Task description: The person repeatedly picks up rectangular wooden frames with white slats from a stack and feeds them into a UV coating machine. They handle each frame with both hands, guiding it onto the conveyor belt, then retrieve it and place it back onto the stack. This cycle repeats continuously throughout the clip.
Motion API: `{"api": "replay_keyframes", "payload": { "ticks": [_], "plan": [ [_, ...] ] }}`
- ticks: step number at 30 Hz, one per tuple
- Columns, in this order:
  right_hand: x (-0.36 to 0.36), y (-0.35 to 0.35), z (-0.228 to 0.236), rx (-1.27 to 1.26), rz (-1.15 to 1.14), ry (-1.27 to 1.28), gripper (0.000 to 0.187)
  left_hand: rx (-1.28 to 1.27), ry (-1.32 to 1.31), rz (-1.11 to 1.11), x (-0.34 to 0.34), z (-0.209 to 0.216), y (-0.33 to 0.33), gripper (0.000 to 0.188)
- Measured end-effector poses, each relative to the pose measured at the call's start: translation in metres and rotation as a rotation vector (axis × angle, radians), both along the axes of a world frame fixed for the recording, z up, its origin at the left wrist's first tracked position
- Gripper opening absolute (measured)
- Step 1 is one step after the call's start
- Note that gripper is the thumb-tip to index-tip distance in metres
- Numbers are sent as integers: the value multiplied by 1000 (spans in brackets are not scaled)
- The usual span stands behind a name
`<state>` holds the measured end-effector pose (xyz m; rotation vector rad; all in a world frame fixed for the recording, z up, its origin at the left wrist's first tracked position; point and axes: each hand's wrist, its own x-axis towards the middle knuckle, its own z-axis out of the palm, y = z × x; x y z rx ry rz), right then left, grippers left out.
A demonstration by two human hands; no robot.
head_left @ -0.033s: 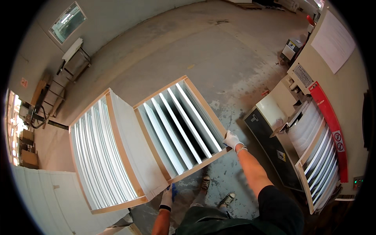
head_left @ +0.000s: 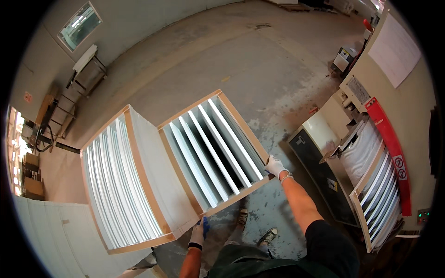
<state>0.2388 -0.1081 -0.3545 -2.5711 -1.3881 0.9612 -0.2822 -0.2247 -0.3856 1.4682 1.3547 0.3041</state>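
In front of me is a tilted, brown-edged frame [head_left: 245,134] fitted with pale slats and dark gaps between them. My right hand [head_left: 275,167], in a white glove, is closed on its lower right corner. Down at the lower left corner, my left hand [head_left: 198,231] wears a white glove with blue on it and is closed at the edge; its fingers are partly hidden. Left of this frame, and touching or nearly touching it, stands a deeper block [head_left: 160,171] with white sides, brown edges and a face of close pale slats.
To the right is a beige machine [head_left: 320,134] with a dark panel and a red strip [head_left: 389,148]; another slatted frame [head_left: 366,222] leans there. White stacked material [head_left: 55,236] lies at lower left. A small table [head_left: 85,62] stands by the far left wall.
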Motion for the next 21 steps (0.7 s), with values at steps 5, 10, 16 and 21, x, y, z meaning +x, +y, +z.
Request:
{"api": "replay_keyframes", "payload": {
  "ticks": [5, 10, 16, 21],
  "plan": [
    [27, -44, 11, -46, -82, 42, 63, 141, 115, -271, 11, -33, 14, 60],
    [31, -118, 57, -28, -293, 280, 45, -18, 46, -50, 43, -4, 1, 47],
    [3, -217, 148, 265, -241, 7, 46, -151, 108, 54, 48, 67, -34, 68],
    [-12, -299, 227, 276, -401, 47, 52, -153, 77, -149, 59, 109, -49, 63]
  ]
}}
